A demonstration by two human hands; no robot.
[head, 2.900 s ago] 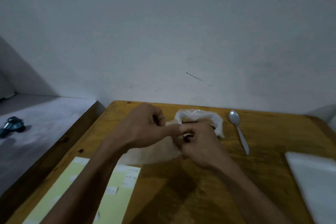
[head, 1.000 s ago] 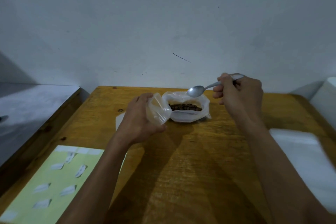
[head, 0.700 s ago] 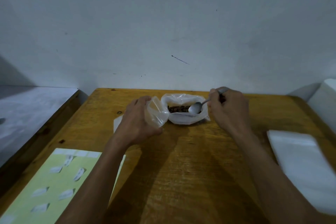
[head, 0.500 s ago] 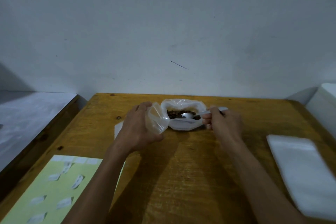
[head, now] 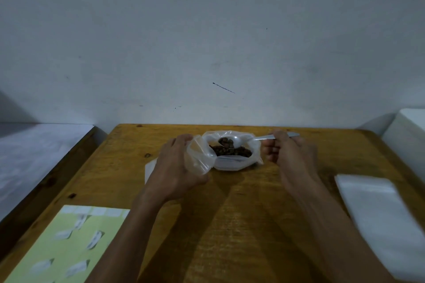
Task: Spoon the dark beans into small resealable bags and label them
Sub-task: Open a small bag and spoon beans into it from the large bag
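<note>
Since half a second ago the spoon [head: 239, 139] has lifted out of the pile, and its bowl now carries a small heap of dark beans [head: 232, 150] just above the rest in the big bag [head: 232, 163], at the centre of the frame. That open plastic bag sits on the wooden table [head: 230, 225] near its far edge. At centre right, the right hand [head: 289, 156] pinches the spoon's handle, fingers curled round it, with the handle's end poking out past the knuckles toward the right. At centre left, the left hand [head: 177, 167] grips a small clear bag [head: 199, 156] and holds it just beside the big bag's left rim, touching it. A pale green label sheet [head: 57, 243] with white stickers lies at the lower left. A stack of flat clear bags [head: 379, 218] lies at the lower right. A white box [head: 407, 135] stands at the right edge, by the wall.
</note>
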